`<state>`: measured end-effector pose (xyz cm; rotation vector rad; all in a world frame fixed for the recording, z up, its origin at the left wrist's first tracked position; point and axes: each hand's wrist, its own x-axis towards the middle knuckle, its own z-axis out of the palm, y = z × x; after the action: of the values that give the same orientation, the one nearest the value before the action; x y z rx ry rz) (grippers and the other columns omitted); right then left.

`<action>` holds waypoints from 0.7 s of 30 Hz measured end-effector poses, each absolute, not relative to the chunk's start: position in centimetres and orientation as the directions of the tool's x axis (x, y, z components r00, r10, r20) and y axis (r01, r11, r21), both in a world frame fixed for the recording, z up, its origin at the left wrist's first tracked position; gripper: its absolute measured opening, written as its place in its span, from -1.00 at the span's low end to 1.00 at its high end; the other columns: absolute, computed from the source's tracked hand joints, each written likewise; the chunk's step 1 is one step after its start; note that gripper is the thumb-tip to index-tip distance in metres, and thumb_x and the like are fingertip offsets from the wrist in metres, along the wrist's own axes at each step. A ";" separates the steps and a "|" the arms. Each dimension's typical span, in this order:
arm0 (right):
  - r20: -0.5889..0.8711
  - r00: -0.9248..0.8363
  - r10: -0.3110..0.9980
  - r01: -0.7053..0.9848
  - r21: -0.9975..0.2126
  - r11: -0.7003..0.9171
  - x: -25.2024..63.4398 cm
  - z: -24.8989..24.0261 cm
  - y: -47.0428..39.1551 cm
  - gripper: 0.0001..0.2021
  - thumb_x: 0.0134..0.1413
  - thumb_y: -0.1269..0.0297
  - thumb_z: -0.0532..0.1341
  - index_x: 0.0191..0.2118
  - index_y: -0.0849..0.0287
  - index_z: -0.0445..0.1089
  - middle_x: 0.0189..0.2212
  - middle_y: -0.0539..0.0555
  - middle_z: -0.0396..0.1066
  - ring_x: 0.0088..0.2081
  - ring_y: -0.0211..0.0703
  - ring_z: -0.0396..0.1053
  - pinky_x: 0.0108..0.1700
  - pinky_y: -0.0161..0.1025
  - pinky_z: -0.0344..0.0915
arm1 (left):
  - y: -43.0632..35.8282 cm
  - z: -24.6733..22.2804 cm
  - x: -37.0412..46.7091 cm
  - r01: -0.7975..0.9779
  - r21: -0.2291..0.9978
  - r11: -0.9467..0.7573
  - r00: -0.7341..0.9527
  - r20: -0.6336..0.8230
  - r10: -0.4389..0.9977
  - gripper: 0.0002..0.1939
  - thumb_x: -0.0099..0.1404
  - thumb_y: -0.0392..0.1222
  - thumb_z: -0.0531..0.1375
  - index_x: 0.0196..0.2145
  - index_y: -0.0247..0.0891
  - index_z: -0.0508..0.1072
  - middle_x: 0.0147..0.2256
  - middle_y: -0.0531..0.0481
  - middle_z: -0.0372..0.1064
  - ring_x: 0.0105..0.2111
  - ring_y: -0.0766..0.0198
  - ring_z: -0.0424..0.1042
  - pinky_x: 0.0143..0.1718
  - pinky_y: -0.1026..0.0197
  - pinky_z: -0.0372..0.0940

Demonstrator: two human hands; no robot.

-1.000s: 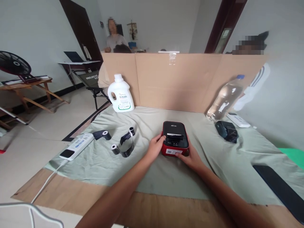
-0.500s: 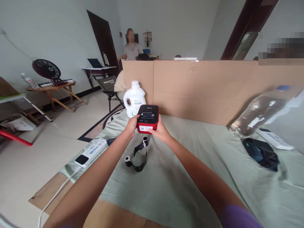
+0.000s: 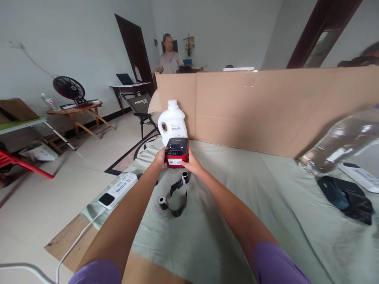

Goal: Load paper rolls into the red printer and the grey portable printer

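Note:
Between my two hands is a small box-shaped portable printer (image 3: pixel 177 148), black on top with a red lower body and a white label on its near side. My left hand (image 3: pixel 160 157) grips its left side, and my right hand (image 3: pixel 194 162) is closed on its right side with the thumb at the label. It sits low over the green cloth, just in front of a white detergent bottle (image 3: pixel 173 123) and partly covering its base. Nearer to me, a black ribbon (image 3: pixel 178 209) with two rolled ends lies in a loop on the cloth.
A white power strip (image 3: pixel 118 189) with a cable lies left on the cloth (image 3: pixel 237 189). A cardboard panel (image 3: pixel 251 110) stands behind. To the right are a large clear bottle (image 3: pixel 334 146) and a dark flat object (image 3: pixel 345 199). One person (image 3: pixel 170 57) stands beyond the panel.
Both hands have lowered the printer and brought it slightly left, in front of the detergent bottle. The view has shifted a little to the left.

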<state>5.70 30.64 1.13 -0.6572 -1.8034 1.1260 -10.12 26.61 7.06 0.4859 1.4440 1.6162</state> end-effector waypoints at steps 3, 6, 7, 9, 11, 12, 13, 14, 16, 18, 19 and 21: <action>0.265 -0.443 0.856 0.149 -0.920 0.361 8.8 0.4 28.1 -0.18 0.02 0.12 0.32 0.37 0.06 0.01 0.29 0.14 0.16 0.29 0.14 0.14 0.27 0.11 0.15 | 25.5 8.8 -9.6 -0.270 0.963 0.008 -0.631 -0.183 0.754 -0.87 0.25 -0.32 0.13 -0.27 -0.42 0.44 -0.28 -0.18 0.51 -0.20 0.09 0.50 -0.14 0.09 0.41; 0.233 -0.443 0.866 0.253 -0.894 0.370 15.9 -0.1 24.0 -0.29 0.07 0.08 0.28 0.32 0.04 0.13 0.28 0.16 0.18 0.25 0.13 0.21 0.22 0.08 0.23 | 23.1 10.7 -7.5 -0.031 0.975 -0.218 -0.795 0.108 0.596 -0.73 0.30 -0.41 0.05 -0.05 -0.41 0.38 0.04 -0.14 0.40 0.11 0.20 0.32 0.16 0.16 0.21; 0.242 -0.434 0.868 0.286 -0.876 0.387 19.1 -0.2 22.5 -0.35 0.07 0.09 0.28 0.29 0.04 0.19 0.24 0.17 0.24 0.21 0.12 0.27 0.19 0.06 0.25 | 22.1 11.0 -6.0 0.071 0.949 -0.308 -0.803 0.238 0.546 -0.67 0.31 -0.44 0.02 0.01 -0.39 0.36 0.13 -0.10 0.33 0.18 0.25 0.24 0.22 0.19 0.12; 0.252 -0.367 0.895 0.389 -0.833 0.394 26.5 -0.1 19.4 -0.47 0.08 0.11 0.25 0.18 0.08 0.32 0.14 0.20 0.36 0.11 0.10 0.36 0.14 0.06 0.30 | 19.6 10.7 -2.0 0.206 0.872 -0.443 -0.716 0.443 0.539 -0.65 0.31 -0.44 0.03 0.02 -0.32 0.36 0.15 -0.03 0.32 0.20 0.28 0.22 0.26 0.19 0.08; 0.269 -0.210 0.940 0.500 -0.797 0.340 34.4 0.2 16.4 -0.56 0.09 0.09 0.23 0.08 0.12 0.40 0.05 0.22 0.41 0.02 0.08 0.42 0.07 0.05 0.35 | 16.5 9.1 3.0 0.344 0.775 -0.530 -0.443 0.631 0.636 -0.71 0.35 -0.31 0.04 -0.02 -0.28 0.41 0.07 -0.06 0.40 0.12 0.19 0.35 0.21 0.08 0.18; 0.283 -0.109 0.953 0.556 -0.778 0.294 38.3 0.5 15.1 -0.59 0.09 0.10 0.22 0.04 0.14 0.42 0.02 0.23 0.43 -0.02 0.07 0.43 0.02 0.04 0.37 | 14.9 7.9 5.6 0.395 0.764 -0.510 -0.199 0.613 0.764 -0.73 0.37 -0.23 0.03 -0.06 -0.25 0.45 0.01 -0.06 0.45 0.07 0.16 0.39 0.17 0.06 0.24; 0.299 0.000 0.954 0.614 -0.753 0.236 42.1 0.8 14.0 -0.61 0.08 0.10 0.21 -0.01 0.17 0.42 -0.04 0.24 0.45 -0.07 0.07 0.44 -0.02 0.04 0.39 | 13.3 6.6 8.1 0.460 0.739 -0.492 0.055 0.529 0.847 -0.72 0.38 -0.17 0.03 -0.07 -0.23 0.47 -0.01 -0.07 0.48 0.06 0.13 0.42 0.16 0.03 0.26; 0.340 0.119 0.933 0.672 -0.719 0.176 45.6 1.3 13.2 -0.63 0.07 0.11 0.21 -0.04 0.20 0.42 -0.08 0.26 0.45 -0.09 0.09 0.44 -0.05 0.05 0.39 | 11.7 5.3 10.4 0.534 0.685 -0.495 0.262 0.423 0.867 -0.68 0.39 -0.14 0.04 -0.01 -0.20 0.47 0.02 -0.08 0.47 0.10 0.11 0.39 0.22 -0.02 0.20; 0.455 0.314 0.833 0.784 -0.619 0.043 51.5 2.5 12.4 -0.61 0.03 0.15 0.23 -0.05 0.25 0.40 -0.08 0.30 0.42 -0.05 0.14 0.38 0.00 0.08 0.32 | 9.1 2.8 13.9 0.646 0.517 -0.562 0.519 0.242 0.820 -0.57 0.41 -0.09 0.02 0.18 -0.15 0.36 0.23 -0.09 0.28 0.27 0.05 0.20 0.34 -0.17 -0.05; 0.480 0.453 0.751 0.823 -0.549 -0.146 55.6 3.8 12.8 -0.49 0.00 0.13 0.28 0.04 0.32 0.34 -0.01 0.40 0.35 0.06 0.24 0.28 0.09 0.10 0.21 | 7.4 1.2 15.7 0.702 0.367 -0.611 0.615 0.121 0.779 -0.48 0.43 -0.02 0.00 0.30 -0.09 0.20 0.36 -0.05 -0.01 0.37 0.00 -0.04 0.36 -0.26 -0.21; 0.464 0.505 0.728 0.815 -0.534 -0.225 57.0 4.4 13.5 -0.41 -0.02 0.10 0.30 0.09 0.37 0.30 0.02 0.48 0.31 0.10 0.30 0.24 0.11 0.12 0.17 | 6.8 0.7 16.0 0.718 0.308 -0.624 0.634 0.082 0.769 -0.44 0.44 0.01 -0.02 0.34 -0.08 0.13 0.39 -0.03 -0.13 0.39 -0.02 -0.12 0.35 -0.28 -0.24; 0.359 0.574 0.736 0.775 -0.529 -0.347 58.6 5.4 15.6 -0.24 -0.06 0.01 0.35 0.16 0.46 0.22 0.05 0.60 0.25 0.14 0.40 0.19 0.09 0.15 0.14 | 6.1 0.3 16.1 0.737 0.227 -0.636 0.646 0.038 0.762 -0.41 0.46 0.05 -0.07 0.38 -0.05 0.01 0.41 0.00 -0.25 0.40 -0.01 -0.21 0.36 -0.26 -0.25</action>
<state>58.64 15.57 5.38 -2.1361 -1.1993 -0.0743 16.08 6.10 0.35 2.6732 1.2316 0.1926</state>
